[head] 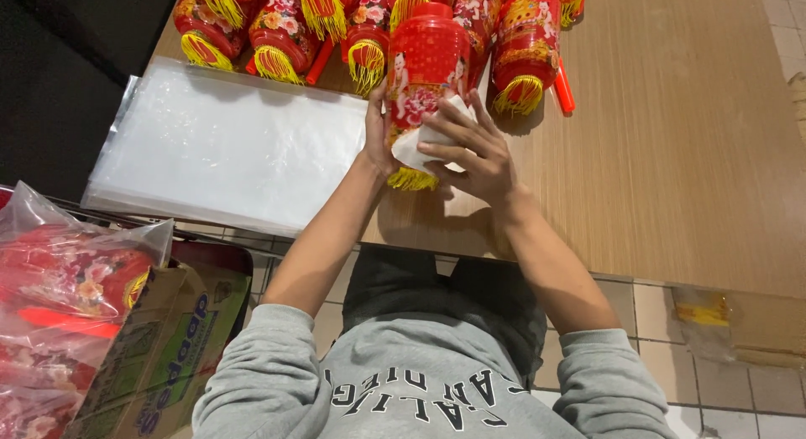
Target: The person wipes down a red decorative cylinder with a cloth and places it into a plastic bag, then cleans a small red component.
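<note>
While the left hand [379,137] grips a red lantern [424,78] at upper centre, the right hand [470,149] presses white paper [413,149] against it; unbagged lanterns [281,28] wait above, plastic bags [227,145] lie unused on the table [672,154], and bagged lanterns [59,288] fill the lower left.

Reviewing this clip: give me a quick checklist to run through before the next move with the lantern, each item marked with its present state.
1. Left hand on the red lantern: ok, fingers along its side.
2. Right hand holds the white cloth against the lantern: ok.
3. Lantern's yellow fringe hangs free: ok.
4. Stack of clear plastic bags lies flat on the table: ok.
5. Other lanterns stay apart from the held one: not ok, they crowd it.
6. Lantern surface clean: cannot tell.
</note>
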